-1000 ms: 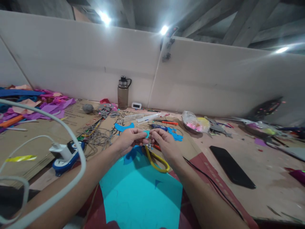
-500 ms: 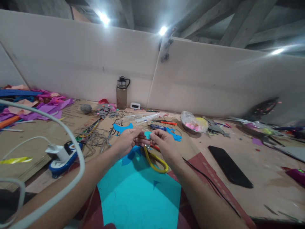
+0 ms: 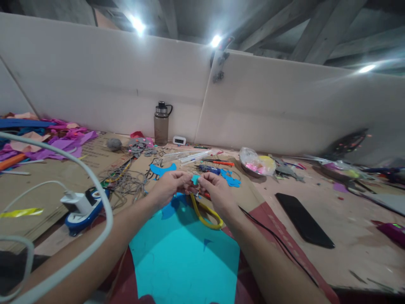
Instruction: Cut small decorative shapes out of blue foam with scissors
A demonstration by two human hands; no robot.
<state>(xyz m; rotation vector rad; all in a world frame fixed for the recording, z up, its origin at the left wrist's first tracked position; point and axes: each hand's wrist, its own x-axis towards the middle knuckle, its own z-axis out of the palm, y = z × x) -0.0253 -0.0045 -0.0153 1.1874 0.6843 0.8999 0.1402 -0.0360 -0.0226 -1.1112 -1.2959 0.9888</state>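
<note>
Cutout [image 3: 195, 179] in teal is pinched by the left hand [image 3: 172, 185] and right hand [image 3: 215, 188] near a turquoise sheet [image 3: 186, 261]

Sm. teal pc. [image 3: 195, 180] (held aloft)

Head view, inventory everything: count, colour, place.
Cut piece: one, teal, held centre
Sheet: one, turquoise, front centre
Looped handle: one, yellow, over sheet
Cutouts: several, blue, beyond sheet
Bottle: one, brownish, at back
Display: one, white, beside bottle
Bowls: at least one, greyish, back right
Phone: one, black, right
Power strip: one, blue-white, left
Scraps: many, mostly purple, far left
Tangle: one, greyish, left
Lights: three, white, overhead
Cabling: count unclear, white, left
Hands: two, bare, centre
</note>
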